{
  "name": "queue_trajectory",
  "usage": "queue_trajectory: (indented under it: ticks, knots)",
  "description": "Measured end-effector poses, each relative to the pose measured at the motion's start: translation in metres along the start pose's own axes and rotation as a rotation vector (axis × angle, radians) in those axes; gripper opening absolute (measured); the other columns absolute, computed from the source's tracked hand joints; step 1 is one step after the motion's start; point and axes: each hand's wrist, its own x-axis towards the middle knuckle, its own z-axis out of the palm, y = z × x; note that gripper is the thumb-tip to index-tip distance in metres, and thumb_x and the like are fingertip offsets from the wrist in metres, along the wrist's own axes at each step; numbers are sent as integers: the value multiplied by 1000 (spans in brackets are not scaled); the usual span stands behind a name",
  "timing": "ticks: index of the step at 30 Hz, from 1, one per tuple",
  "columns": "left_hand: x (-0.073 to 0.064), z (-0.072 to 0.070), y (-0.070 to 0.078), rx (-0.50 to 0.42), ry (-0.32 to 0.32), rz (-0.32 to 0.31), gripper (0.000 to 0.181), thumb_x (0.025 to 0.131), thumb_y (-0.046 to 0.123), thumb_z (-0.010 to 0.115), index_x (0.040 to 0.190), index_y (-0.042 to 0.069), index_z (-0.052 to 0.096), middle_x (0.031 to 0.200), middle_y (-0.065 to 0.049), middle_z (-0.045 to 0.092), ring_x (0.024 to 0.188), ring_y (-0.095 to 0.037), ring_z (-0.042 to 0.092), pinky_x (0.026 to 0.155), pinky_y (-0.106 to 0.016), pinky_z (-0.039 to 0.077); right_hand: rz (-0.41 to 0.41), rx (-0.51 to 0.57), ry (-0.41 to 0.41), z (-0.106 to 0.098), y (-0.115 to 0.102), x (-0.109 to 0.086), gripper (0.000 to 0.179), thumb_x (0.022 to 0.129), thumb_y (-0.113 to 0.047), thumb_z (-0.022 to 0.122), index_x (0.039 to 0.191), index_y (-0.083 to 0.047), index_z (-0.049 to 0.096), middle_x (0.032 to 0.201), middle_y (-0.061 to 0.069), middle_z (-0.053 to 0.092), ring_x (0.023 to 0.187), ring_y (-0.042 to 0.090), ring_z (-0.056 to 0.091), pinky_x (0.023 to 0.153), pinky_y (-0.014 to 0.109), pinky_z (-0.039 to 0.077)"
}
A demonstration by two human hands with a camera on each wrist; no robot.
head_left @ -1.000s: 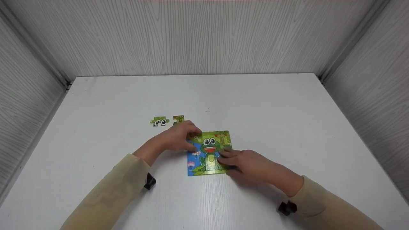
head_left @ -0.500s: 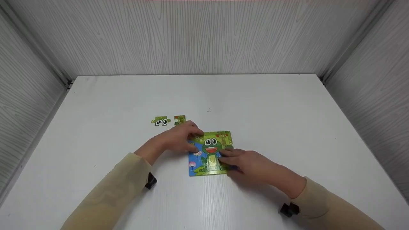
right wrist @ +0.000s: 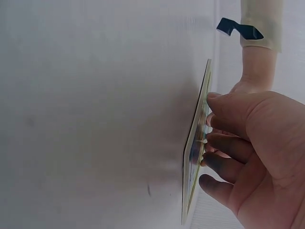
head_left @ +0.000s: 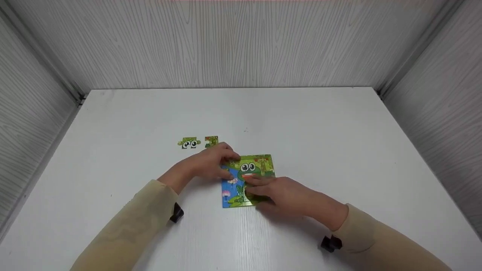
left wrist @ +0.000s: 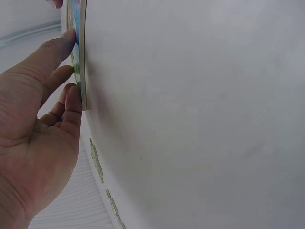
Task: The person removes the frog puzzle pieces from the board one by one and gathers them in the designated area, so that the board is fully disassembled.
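A square frog jigsaw puzzle (head_left: 231,196) lies flat on the white table, its picture showing a green frog on a blue and green ground. My left hand (head_left: 209,162) rests at its upper left, thumb and fingertips on the board's face and edge. From the right, my right hand (head_left: 288,195) reaches over the puzzle, its fingers lying across the frog's mouth and belly and hiding the lower right part. In the right wrist view, the puzzle (right wrist: 186,176) is seen edge-on with the fingertips of the right hand (right wrist: 252,152) at its face.
Beyond the left hand lie two loose jigsaw pieces: one with a pair of eyes (head_left: 189,143), and a green one with red spots (head_left: 211,140), partly behind the hand. Pale wood-grain walls (head_left: 233,45) enclose the white table (head_left: 320,124) at the back and sides.
My right hand has slid left across the puzzle, from its right edge onto the frog's mouth and belly. The left hand stays in place, and the loose pieces have not moved.
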Motion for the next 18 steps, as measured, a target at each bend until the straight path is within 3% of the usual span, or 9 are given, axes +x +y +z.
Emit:
queue_trajectory:
  ticks: [9,18]
  knots:
    - [0,0,-1,-2,-7,13,57,91,28,87,144,17,67,137,-2,53,121,-22,54,109,-42,45,-19,20,-17,4,3,5,50,106,-26,68,153,-11,59,164,9,44,152,21,40,111,44,48]
    - [4,-1,-2,5,-12,59,54,90,23,87,141,14,68,134,-6,55,117,-24,55,106,-42,47,-47,-11,27,6,5,5,51,105,-23,69,153,-10,58,162,10,47,148,24,46,107,45,52]
